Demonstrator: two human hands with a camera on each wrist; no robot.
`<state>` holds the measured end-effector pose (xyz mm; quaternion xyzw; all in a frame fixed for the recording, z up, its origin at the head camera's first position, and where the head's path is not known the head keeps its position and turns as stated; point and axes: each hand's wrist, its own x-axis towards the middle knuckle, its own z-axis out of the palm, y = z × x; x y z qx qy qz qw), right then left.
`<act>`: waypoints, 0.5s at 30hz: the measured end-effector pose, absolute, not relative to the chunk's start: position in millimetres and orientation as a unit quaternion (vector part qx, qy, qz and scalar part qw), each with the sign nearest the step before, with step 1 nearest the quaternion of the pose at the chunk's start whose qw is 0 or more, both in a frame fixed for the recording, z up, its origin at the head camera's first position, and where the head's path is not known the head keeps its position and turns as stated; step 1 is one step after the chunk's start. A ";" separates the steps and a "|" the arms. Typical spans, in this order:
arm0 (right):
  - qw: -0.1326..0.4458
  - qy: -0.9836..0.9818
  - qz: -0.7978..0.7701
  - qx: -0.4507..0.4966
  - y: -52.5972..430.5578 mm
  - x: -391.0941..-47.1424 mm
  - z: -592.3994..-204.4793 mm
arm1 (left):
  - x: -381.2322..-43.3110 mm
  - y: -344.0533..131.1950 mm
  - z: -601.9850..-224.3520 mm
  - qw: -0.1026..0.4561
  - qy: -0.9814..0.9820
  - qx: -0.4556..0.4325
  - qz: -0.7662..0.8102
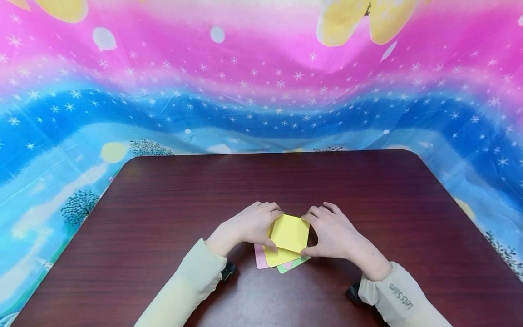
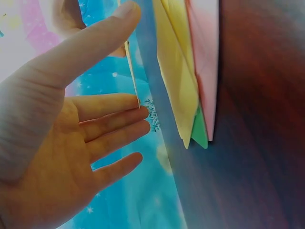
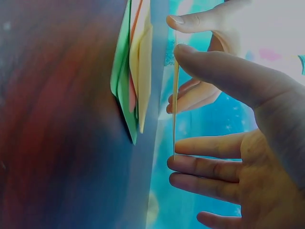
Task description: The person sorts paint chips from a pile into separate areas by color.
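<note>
A yellow square paper card (image 1: 291,232) is held level above a fanned pile of similar cards. My left hand (image 1: 255,225) holds its left side, thumb at the near corner and fingertips at the far one. On the opposite side, my right hand (image 1: 333,231) holds the right edge the same way. Seen edge-on in the right wrist view, the thin card (image 3: 175,95) spans from thumb to fingertips, clear of the pile. Beneath it lie yellow cards (image 1: 282,259), a pink card (image 1: 260,258) and green cards (image 3: 123,76), overlapping at different angles.
The pile lies on a dark red-brown wooden table (image 1: 204,181) with rounded far corners. A pink and blue patterned cloth (image 1: 261,91) hangs behind and along the sides. Black straps (image 1: 229,270) show under the light sleeves.
</note>
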<state>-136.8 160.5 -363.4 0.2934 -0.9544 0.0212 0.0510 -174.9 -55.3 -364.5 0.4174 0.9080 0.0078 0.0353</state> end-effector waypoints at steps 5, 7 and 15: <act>0.055 -0.957 0.022 0.283 167.8 -141.2 -359.5 | -182.1 -49.0 -360.9 0.043 0.908 0.416 0.016; 0.060 -0.958 0.021 0.281 171.2 -143.1 -358.5 | -184.4 -46.9 -359.8 0.047 0.908 0.415 0.020; 0.066 -0.958 0.024 0.277 181.8 -148.8 -357.3 | -192.4 -39.8 -359.4 0.057 0.909 0.412 0.033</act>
